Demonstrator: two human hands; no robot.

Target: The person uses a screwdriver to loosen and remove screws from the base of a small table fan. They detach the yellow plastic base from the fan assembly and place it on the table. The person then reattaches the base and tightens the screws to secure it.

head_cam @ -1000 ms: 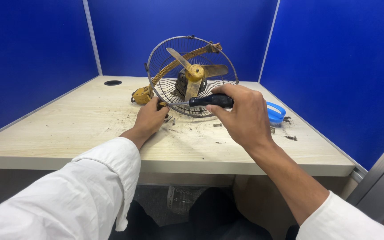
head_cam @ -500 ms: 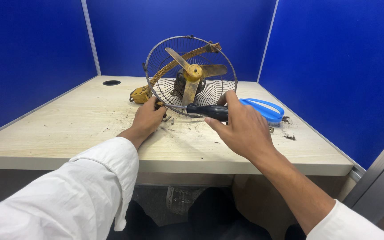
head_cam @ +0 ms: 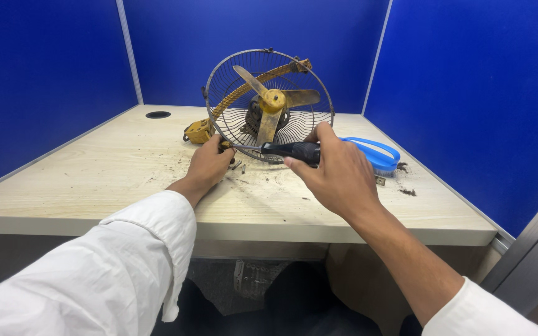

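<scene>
Two hands work at a round grey wire fan cage [head_cam: 244, 74] enclosing three rusty yellow metal blades [head_cam: 273, 102]: left hand [head_cam: 210, 163] pinches its rim, right hand [head_cam: 339, 177] grips a black-handled screwdriver [head_cam: 291, 150].

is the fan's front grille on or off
Off. The yellow blades are bare, with only the rear wire cage behind them. The left hand steadies its lower rim; the right hand holds a black-handled tool.

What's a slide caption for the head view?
Left hand steadies a rusty wire-caged fan on the desk; right hand holds a black tool handle.
</scene>
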